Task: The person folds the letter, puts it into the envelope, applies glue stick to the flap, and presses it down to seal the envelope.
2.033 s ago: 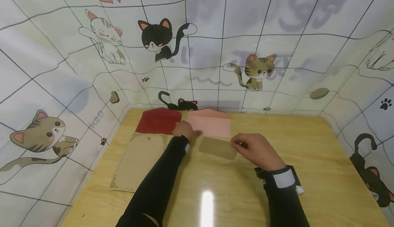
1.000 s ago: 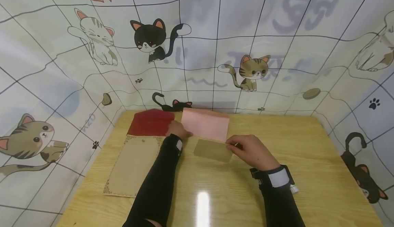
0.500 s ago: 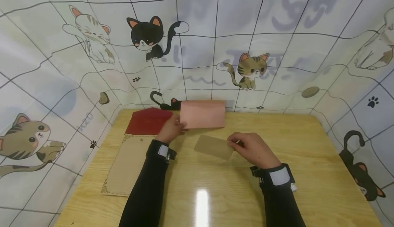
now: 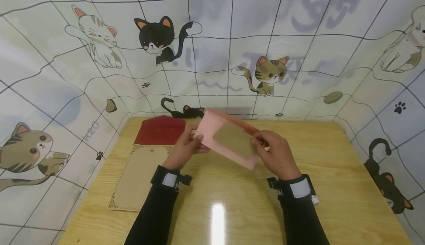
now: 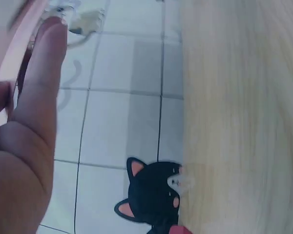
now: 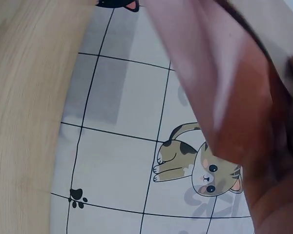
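My left hand (image 4: 182,148) pinches the left edge of a pink envelope (image 4: 206,130), lifted off the table and tilted down to the right. In my right hand (image 4: 278,155), thumb and fingers pinch a small tan card (image 4: 234,140) by its right edge. The card lies over the envelope's near face. Right fingers also reach the envelope's right side, by its orange-looking flap; whether they grip it is hard to tell. Close up in the right wrist view, the envelope (image 6: 200,63) is blurred. At the left wrist view's edge, my left thumb and fingers (image 5: 36,92) hold it.
A red envelope (image 4: 161,130) lies at the table's back left. Below it is a beige letter sheet (image 4: 141,178) with an ornate border, partly behind my left arm. A cat-printed cloth (image 4: 212,53) hangs around the wooden table (image 4: 332,171).
My left hand has picked the pink envelope up from the table and brought it right and nearer. The tan card in my right hand now overlaps it.
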